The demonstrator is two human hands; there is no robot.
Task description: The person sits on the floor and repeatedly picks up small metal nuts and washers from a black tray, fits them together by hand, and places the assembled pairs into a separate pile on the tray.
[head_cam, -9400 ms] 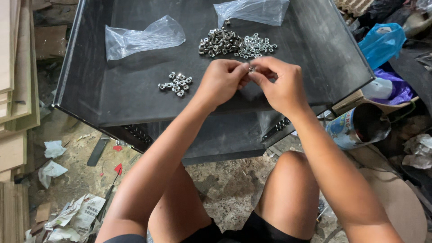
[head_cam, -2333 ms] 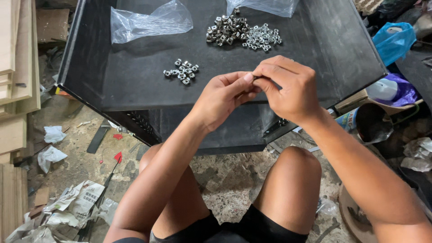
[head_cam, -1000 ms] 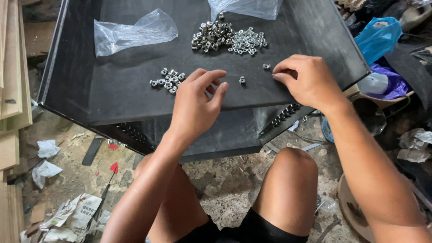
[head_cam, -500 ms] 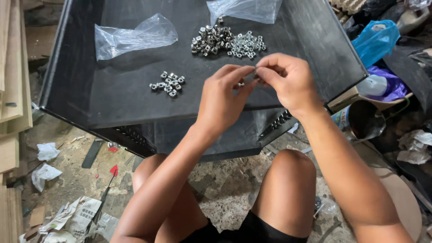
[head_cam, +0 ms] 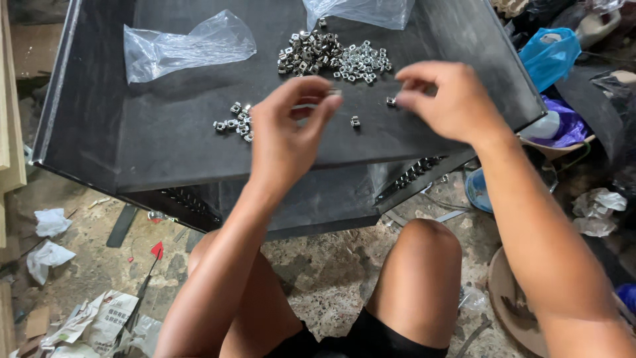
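Here, hovering over the dark tabletop [head_cam: 165, 146], both hands apart. Left hand [head_cam: 288, 136] curling loosely, thumb and forefinger narrowing on a small nut [head_cam: 335, 92], though blur is hiding whether actually gripping. Right hand [head_cam: 450, 99] pinching down toward a loose nut [head_cam: 391, 101] just left of its fingertips; another stray nut [head_cam: 355, 121] lying between both hands, nearer the left.
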